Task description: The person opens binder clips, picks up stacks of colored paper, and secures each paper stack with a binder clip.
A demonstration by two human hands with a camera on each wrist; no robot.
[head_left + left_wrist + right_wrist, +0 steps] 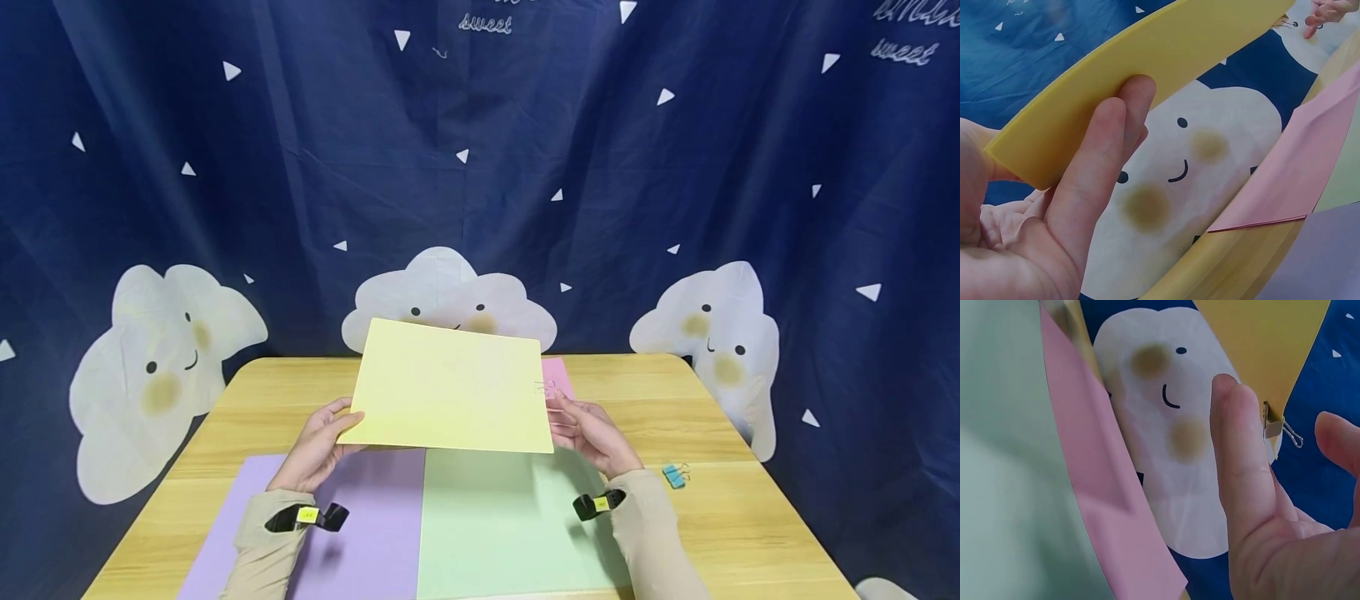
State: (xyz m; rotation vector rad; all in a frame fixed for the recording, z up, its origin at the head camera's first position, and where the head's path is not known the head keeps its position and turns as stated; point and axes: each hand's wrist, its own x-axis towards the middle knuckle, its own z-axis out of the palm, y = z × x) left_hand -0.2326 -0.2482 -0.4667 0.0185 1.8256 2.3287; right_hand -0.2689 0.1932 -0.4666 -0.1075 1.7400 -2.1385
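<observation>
My left hand (318, 442) pinches a stack of yellow paper (450, 387) at its left edge, holding it raised over the table. In the left wrist view, the thumb lies on one side and two fingers (1094, 144) press the other face. A binder clip (1274, 429) with wire handles sits on the stack's right edge. Close to that clip, my right hand (596, 437) has its thumb and fingers apart, with a gap between them in the right wrist view. Pink paper (558, 377) lies behind the yellow stack, which hides most of it.
Purple paper (367, 533) and light green paper (510, 533) lie side by side at the front of the wooden table (720, 542). A blue binder clip (675, 477) lies to the right. Behind the table hangs a dark blue curtain (465, 200) with clouds.
</observation>
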